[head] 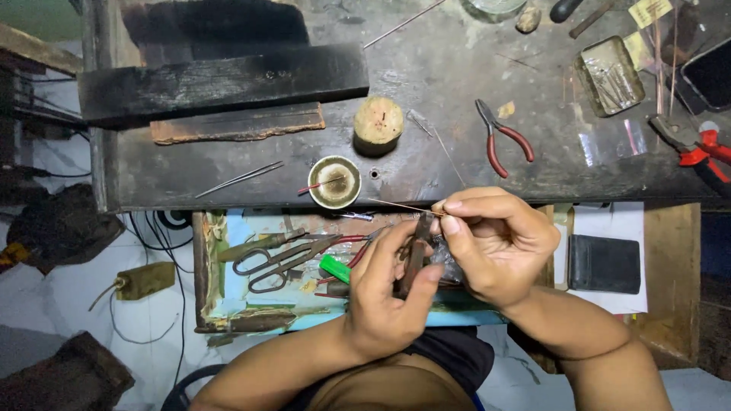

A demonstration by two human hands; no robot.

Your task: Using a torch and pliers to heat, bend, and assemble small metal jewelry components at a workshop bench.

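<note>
On the dark workbench (pixel 426 76), a yellow paper tag (pixel 649 11) lies at the far right edge, and just below it sits a small rectangular metal tin (pixel 608 74) with pins inside. Nearer the bench's front edge stand a round wooden block (pixel 378 120) and a small round dish (pixel 334 182), with red-handled pliers (pixel 502 137) to the right of the block and thin tweezers (pixel 237 179) to the dish's left. A flat black wallet-like case (pixel 604 263) rests on white paper below the bench's right end.

In front of the bench edge, the left hand (pixel 384 297) has its fingers curled tight around a dark, rust-brown plier-like tool (pixel 415 255) — thumb pressed along one side. The right hand (pixel 499 243) pinches a thin wire (pixel 396 205) between thumb and forefinger, the remaining fingers folded in; the wire runs leftward toward the dish. Below the bench, an open drawer (pixel 209 289) holds scissors (pixel 278 262) and a green lighter (pixel 335 268) — just left of the left hand.
</note>
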